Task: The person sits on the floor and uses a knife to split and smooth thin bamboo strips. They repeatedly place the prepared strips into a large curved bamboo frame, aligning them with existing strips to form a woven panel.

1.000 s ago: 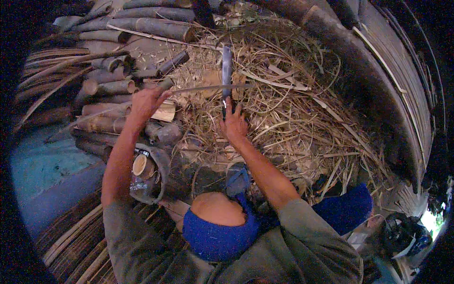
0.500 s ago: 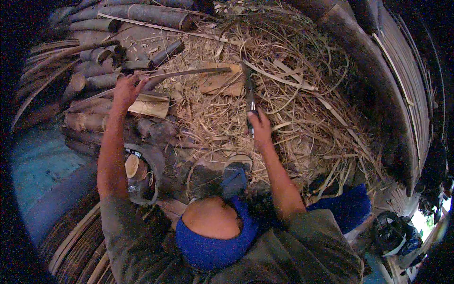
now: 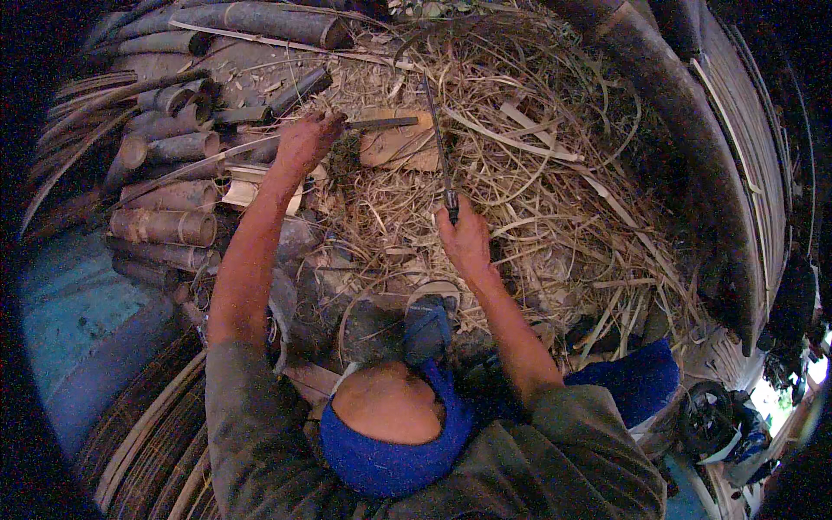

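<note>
Noted left hand [image 3: 308, 140] clamped on strip [image 3: 381, 123] over block [image 3: 403, 152], right hand [image 3: 466, 241] clamped on knife [image 3: 443, 156].

Left head fisheye, facing down: knee [image 3: 388, 403] near, left hand [image 3: 308, 139], right hand [image 3: 466, 238] farther off.

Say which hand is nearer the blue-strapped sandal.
The right. The right hand is just ahead of the sandal and slightly to its right; the left hand is much farther ahead, off to its left.
</note>
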Demonstrator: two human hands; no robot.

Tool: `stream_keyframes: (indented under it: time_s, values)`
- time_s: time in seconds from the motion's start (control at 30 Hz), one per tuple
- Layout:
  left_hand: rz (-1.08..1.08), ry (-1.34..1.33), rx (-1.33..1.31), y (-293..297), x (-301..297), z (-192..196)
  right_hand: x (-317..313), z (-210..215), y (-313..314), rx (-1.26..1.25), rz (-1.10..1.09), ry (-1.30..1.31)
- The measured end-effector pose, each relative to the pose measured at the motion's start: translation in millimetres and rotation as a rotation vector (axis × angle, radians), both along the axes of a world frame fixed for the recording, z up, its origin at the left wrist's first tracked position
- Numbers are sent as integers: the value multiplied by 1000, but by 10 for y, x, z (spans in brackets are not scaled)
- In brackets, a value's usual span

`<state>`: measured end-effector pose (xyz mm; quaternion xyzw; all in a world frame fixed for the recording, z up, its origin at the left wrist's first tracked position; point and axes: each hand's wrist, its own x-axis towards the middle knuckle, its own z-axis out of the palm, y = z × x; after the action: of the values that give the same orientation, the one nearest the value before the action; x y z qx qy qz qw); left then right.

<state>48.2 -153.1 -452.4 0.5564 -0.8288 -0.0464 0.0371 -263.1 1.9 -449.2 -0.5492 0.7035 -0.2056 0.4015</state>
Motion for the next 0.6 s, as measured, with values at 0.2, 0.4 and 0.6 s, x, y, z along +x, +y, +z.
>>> stream_keyframes:
  time_s: [0.2, 0.4, 0.6]
  values:
    - [-16, 22, -25, -121, 20, -215, 213, 118, -170, -82, -32, -17]
    - [-10, 7, -10, -107, 14, -228, 392, 288, -471, -181, -12, -2]
    - [55, 8, 63, -51, -3, -287, 513, 111, -626, -45, -2, 100]
